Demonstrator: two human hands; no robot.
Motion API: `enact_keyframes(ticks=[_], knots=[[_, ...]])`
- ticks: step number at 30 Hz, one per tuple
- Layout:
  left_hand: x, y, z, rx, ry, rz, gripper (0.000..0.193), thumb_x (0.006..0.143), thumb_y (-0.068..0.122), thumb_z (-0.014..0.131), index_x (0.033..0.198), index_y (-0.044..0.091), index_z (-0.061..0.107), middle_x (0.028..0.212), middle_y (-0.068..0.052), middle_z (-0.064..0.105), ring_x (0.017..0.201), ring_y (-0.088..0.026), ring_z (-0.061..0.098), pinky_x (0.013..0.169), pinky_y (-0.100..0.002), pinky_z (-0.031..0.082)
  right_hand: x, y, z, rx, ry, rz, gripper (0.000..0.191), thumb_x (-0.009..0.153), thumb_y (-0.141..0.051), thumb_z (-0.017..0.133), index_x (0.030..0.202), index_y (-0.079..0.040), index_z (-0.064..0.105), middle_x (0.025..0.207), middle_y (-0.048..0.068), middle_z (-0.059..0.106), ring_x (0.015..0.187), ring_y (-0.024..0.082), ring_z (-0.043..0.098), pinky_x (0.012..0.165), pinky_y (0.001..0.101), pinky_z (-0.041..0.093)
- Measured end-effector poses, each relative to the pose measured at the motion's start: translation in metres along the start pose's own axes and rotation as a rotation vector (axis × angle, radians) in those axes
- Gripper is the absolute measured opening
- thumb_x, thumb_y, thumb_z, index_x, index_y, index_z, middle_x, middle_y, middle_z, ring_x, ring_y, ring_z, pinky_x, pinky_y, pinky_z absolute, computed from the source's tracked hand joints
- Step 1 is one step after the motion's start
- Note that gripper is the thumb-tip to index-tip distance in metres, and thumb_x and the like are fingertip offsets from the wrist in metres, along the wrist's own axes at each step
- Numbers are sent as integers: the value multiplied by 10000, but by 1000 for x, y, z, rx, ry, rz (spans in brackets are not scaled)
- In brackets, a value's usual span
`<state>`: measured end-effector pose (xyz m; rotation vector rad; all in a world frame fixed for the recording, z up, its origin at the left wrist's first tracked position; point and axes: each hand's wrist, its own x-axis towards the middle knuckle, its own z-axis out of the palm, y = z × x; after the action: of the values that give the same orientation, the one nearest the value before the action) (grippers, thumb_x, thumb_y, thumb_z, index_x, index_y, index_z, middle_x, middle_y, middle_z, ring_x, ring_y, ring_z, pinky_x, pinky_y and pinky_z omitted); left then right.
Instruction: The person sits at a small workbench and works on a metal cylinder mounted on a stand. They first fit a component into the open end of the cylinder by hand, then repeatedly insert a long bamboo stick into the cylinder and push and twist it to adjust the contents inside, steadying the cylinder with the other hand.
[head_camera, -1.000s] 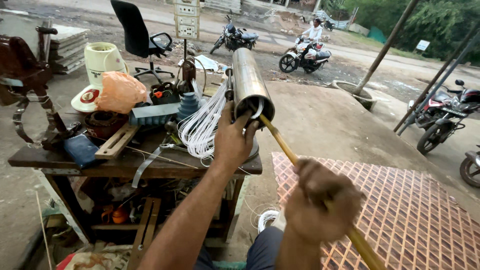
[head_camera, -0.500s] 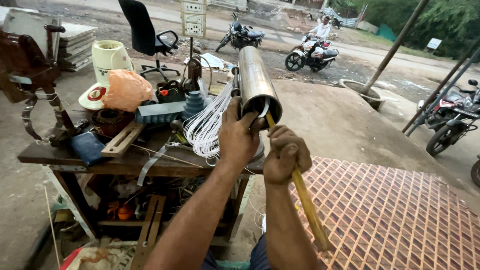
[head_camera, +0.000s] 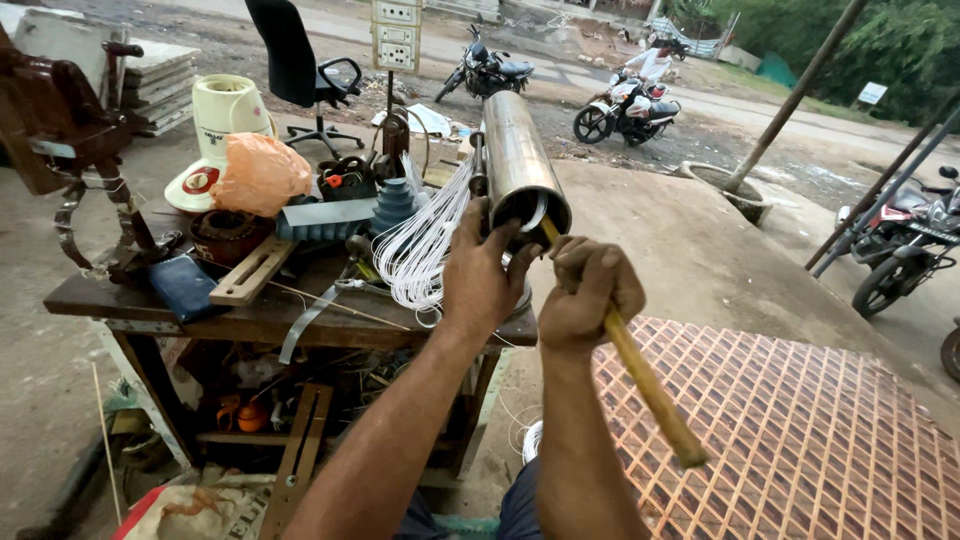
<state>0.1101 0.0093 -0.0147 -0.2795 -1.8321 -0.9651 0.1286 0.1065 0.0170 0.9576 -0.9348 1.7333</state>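
The left hand (head_camera: 482, 283) is wrapped around the near open end of a long steel cylinder (head_camera: 520, 162), fingers curled up over its rim and clamped on it — the cylinder lies along the right end of a cluttered wooden workbench (head_camera: 255, 322), its mouth tilted toward the near side. The right hand (head_camera: 590, 293) is a closed fist around a wooden stick (head_camera: 640, 375), whose far tip goes into the cylinder's mouth while the near end juts out low to the right over a red grid mat (head_camera: 800, 430). A sheaf of white wires (head_camera: 420, 245) fans out just left of the cylinder. Farther left on the bench sit an orange plastic bag (head_camera: 258, 172) and a cream mixer base (head_camera: 222, 110) — beyond them, a black office chair (head_camera: 295, 62).
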Motion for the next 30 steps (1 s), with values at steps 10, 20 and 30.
enact_keyframes(ticks=[10,20,30], knots=[[-2,-1,6,-45,21,15,428,909,275,771,1286,86,700,1438,-306,494,1261,-493,543,1003,-516,512,-21,-96,-20,5,-137,-59,405,1136,-295,512,787,-100,577,550,-32,358,420,100,346,462,333,382],[-1,2,1,52,11,-24,322,921,316,751,1200,157,750,1412,-301,524,1205,-506,564,954,-543,516,-36,-88,-43,91,-113,-71,388,1128,-326,530,898,-26,618,533,32,445,462,140,394,593,389,425],[8,4,-1,78,41,10,253,857,277,790,1079,155,780,1414,-230,543,1181,-466,593,910,-514,548,-10,7,-11,-9,-157,-188,437,1102,-316,574,822,20,559,643,80,486,606,213,472,673,394,493]])
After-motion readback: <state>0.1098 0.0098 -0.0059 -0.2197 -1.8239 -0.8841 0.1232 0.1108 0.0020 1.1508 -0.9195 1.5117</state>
